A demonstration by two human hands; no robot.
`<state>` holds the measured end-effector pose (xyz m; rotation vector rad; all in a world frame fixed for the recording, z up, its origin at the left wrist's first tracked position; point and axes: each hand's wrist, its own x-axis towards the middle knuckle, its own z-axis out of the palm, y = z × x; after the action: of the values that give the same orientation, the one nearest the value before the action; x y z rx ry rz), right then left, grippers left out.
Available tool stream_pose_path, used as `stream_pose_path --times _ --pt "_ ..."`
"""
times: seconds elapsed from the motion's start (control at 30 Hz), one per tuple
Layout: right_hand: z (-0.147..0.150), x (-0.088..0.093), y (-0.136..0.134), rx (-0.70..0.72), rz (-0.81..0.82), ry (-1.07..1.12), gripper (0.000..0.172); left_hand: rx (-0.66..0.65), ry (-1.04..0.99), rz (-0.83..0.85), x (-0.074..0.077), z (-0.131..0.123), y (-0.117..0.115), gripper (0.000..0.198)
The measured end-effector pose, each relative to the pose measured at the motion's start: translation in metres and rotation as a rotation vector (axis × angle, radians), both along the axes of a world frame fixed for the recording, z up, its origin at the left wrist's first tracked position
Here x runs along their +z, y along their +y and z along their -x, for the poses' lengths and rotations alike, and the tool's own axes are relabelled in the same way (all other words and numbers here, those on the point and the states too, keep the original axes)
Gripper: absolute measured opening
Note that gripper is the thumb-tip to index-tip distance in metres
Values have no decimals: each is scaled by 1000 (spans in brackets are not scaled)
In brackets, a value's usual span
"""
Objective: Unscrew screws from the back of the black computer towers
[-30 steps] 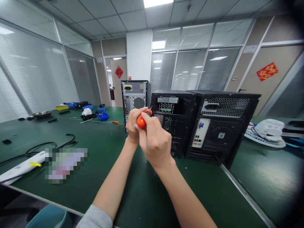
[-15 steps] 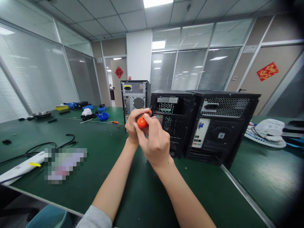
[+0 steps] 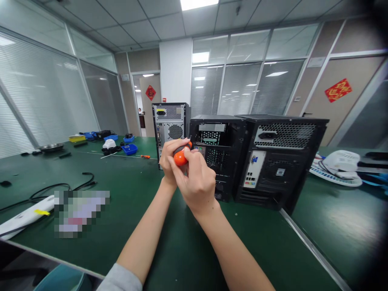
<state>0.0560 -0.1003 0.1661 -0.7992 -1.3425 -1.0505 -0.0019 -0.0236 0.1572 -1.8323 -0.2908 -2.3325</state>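
Observation:
Both hands are raised together in front of the middle computer case (image 3: 220, 127), closed around a screwdriver (image 3: 181, 158) with an orange and black handle. My left hand (image 3: 167, 159) wraps the handle from the left. The thumb and fingers of my right hand (image 3: 198, 178) pinch it from the right, near the rounded orange butt end that faces me. The tip of the tool is hidden behind my fingers. Part of the case's back panel shows just beyond my hands; whether the tool touches it I cannot tell.
Other computer cases stand to the left (image 3: 171, 121) and right (image 3: 280, 161). A second orange screwdriver (image 3: 145, 157), a blue tray (image 3: 129, 149) and a metal bowl (image 3: 51, 148) lie at the back left. A white power strip (image 3: 30, 212) lies front left, a white fan (image 3: 341, 165) far right.
The whole view has shifted slightly to the left. Both hands keep their hold on the screwdriver; its dark shaft, seen before above my fingers, is now hidden.

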Motion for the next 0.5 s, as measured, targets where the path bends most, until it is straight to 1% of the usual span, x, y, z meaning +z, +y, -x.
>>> stream_pose_path --times 0.13,0.2,0.5 --pt "0 -1 1 22 29 2 18 -18 1 53 2 0 -3 21" --pt "-1 -2 1 20 41 -1 17 -17 -3 58 2 0 -4 20" --pt "0 -3 1 -17 26 -26 19 17 4 6 -1 -1 -3 32"
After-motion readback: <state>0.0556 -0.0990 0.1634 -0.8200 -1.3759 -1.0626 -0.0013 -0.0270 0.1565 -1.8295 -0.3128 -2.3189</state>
